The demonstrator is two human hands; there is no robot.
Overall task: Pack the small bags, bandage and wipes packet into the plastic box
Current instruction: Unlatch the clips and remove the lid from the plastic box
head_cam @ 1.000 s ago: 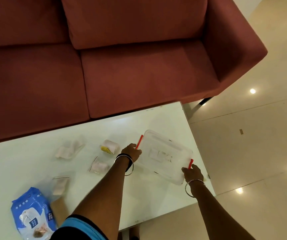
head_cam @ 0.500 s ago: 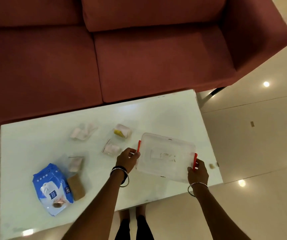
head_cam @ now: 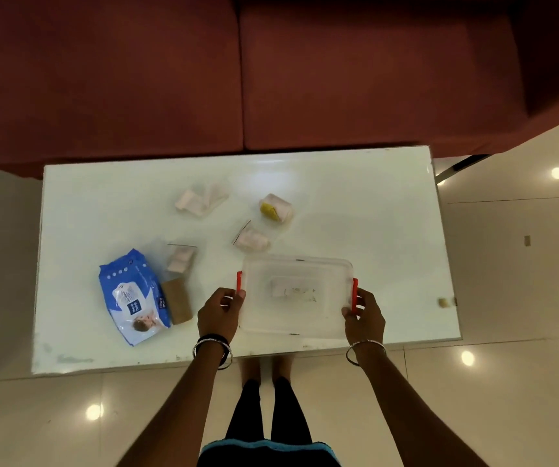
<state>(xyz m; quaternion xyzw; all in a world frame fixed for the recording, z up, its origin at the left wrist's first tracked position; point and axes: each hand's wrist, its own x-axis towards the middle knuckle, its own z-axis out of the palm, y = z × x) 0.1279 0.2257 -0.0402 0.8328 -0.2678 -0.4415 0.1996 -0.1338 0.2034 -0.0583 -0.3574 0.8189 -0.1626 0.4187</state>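
A clear plastic box (head_cam: 296,296) with a lid and red side clips sits near the front edge of the white table (head_cam: 372,214). My left hand (head_cam: 220,311) grips its left end at the red clip, and my right hand (head_cam: 364,316) grips the right end at the other clip. Several small clear bags lie beyond and left of the box: one (head_cam: 202,198) at the back, one with a yellow item (head_cam: 276,208), one (head_cam: 251,238) just behind the box, one (head_cam: 181,259) further left. A blue wipes packet (head_cam: 133,296) lies at the left, a brown bandage (head_cam: 177,301) beside it.
A dark red sofa (head_cam: 271,69) runs along the table's far edge. Glossy tiled floor (head_cam: 520,271) surrounds the table, and my legs stand at its front edge. A small tan object (head_cam: 443,302) sits at the table's right edge.
The box has been turned square to the table edge and drawn toward me. The view has tilted down, so the whole table shows. Both hands stay on the box's ends.
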